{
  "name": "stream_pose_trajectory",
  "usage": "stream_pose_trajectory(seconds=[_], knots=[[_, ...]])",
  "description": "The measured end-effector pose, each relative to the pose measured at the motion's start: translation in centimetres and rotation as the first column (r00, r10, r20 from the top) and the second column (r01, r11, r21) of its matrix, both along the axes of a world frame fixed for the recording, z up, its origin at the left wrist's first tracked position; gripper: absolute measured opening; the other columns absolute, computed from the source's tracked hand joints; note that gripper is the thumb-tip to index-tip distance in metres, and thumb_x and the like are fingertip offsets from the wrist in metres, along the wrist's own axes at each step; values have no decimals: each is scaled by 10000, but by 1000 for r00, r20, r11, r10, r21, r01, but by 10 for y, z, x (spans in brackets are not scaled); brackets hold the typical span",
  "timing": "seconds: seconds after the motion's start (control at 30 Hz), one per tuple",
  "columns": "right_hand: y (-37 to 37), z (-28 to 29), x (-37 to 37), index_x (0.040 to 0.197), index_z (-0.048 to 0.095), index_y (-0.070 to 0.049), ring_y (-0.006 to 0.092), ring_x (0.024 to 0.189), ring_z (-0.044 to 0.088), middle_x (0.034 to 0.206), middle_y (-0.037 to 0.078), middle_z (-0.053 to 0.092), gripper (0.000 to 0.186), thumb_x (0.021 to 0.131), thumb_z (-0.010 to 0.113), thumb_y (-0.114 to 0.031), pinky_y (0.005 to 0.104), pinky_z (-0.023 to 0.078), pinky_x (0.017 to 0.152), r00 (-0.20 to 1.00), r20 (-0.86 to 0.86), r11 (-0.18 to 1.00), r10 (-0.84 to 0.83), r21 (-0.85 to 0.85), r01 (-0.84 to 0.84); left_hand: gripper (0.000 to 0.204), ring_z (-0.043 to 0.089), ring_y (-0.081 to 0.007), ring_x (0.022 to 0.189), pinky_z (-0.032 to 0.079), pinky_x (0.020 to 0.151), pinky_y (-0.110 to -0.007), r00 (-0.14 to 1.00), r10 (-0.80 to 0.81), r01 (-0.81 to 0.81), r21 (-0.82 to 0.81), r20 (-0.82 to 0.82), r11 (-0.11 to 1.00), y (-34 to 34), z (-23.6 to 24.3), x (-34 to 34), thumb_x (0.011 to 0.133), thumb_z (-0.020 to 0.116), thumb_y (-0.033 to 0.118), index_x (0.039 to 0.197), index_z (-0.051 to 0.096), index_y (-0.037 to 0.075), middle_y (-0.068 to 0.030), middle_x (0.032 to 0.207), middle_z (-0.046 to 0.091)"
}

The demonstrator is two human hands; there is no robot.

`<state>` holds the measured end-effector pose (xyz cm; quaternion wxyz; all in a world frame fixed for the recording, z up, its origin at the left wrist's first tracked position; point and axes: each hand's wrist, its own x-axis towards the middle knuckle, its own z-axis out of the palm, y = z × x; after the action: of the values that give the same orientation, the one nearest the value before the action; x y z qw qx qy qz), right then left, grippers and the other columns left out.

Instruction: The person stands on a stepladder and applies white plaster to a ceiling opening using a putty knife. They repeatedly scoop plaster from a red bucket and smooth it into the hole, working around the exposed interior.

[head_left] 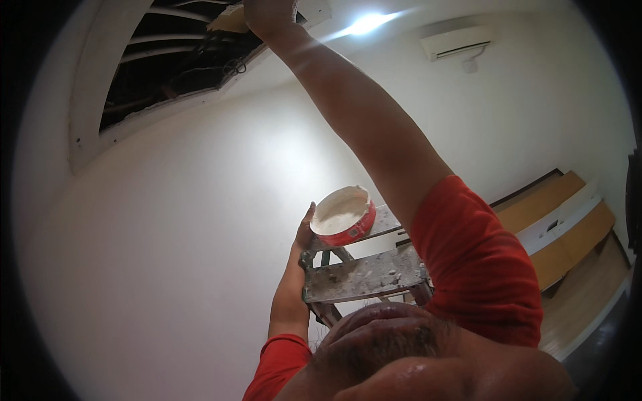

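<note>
One broad white wall fills most of the room in front of me, and above it a dark ceiling opening shows a rough, broken edge. Brown and white boards are over to the right, and a stained stepladder stands close to the person in red sleeves. High on the far side is an air conditioner. The red tub, holding whitish paste, appears to sit on the ladder's top, with the left hand against its left side; the fingers are partly hidden, so I can't tell how tightly they close. The right hand is up at the opening, beside a small yellowish flat piece; that hand is cut off above, so I can't tell whether it grips the piece. To work well here, I'd keep the tub steady and well in from the ladder's edge, stay balanced rather than overreach, and handle that rough rim lightly, since it looks likely to crumble.
</note>
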<state>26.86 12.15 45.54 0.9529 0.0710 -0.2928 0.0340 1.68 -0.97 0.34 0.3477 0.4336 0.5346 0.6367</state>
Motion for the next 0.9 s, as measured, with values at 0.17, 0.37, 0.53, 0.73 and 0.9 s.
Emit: stream_pose_trajectory(seconds=[0.17,0.37,0.53,0.73,0.9], knots=[[-7,-36,-1,1606,109,67,455,1565,73,1667,326,92,847,863,509,142,538,103,1290,971,185,976,151,127,-176,695,679,-237,1127,531,1001,-369,998,-46,46,-10,40,999,-2,-14,-23,1082,369,569,1375,577,-26,-179,1278,679],[7,-87,56,1569,293,33,411,1466,382,1566,316,372,622,972,458,87,466,329,1224,902,347,941,257,121,-315,690,688,-226,1097,541,977,-365,999,-32,32,4,32,999,-5,-12,-22,1076,384,578,1355,596,-18,-157,1245,697],[45,-60,77,1531,386,25,435,1333,546,1451,305,532,587,953,440,110,435,486,1113,998,16,974,61,217,-63,684,690,-218,1092,539,974,-358,1000,-15,15,-35,-7,999,-1,-5,-16,1081,373,575,1347,607,-9,-148,1237,702],[15,-51,72,1547,365,20,435,1379,492,1520,301,455,670,897,485,126,431,449,1147,986,85,947,142,279,-161,700,690,-219,1094,536,979,-357,1000,7,-6,-43,13,999,-2,-16,-32,1077,367,588,1351,605,-11,-153,1241,698],[23,-55,50,1560,349,5,435,1423,438,1560,294,406,722,866,497,140,444,410,1179,986,166,968,25,242,-65,718,685,-239,1132,533,999,-366,1000,11,-13,-64,-21,998,-1,-1,-8,1075,368,590,1369,588,-27,-172,1269,687]])
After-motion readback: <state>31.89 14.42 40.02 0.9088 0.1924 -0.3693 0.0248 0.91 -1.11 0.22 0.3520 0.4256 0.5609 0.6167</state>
